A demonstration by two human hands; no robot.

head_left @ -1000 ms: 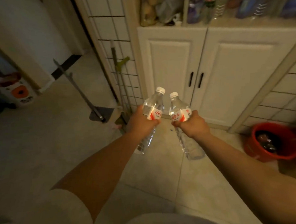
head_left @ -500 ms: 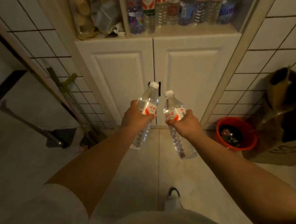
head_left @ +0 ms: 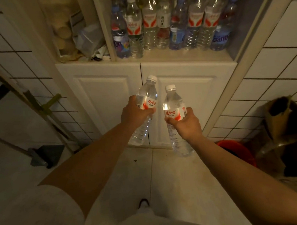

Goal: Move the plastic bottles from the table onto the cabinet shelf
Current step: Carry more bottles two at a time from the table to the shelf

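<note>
My left hand grips a clear plastic bottle with a white cap and a red-and-white label, tilted to the right. In my right hand is a second bottle of the same kind, held upright around its label. Both bottles are held out in front of the white cabinet doors, below the open cabinet shelf. On that shelf several plastic bottles stand in rows. The table is out of view.
The shelf's left compartment holds bags and packets. A mop and a dustpan lean at the tiled wall on the left. A red bucket and a brown paper bag stand on the floor at the right.
I have come closer to the cabinet, and the shelf with its bottles now fills the top of the view. Both hands with their bottles have risen slightly toward it.
</note>
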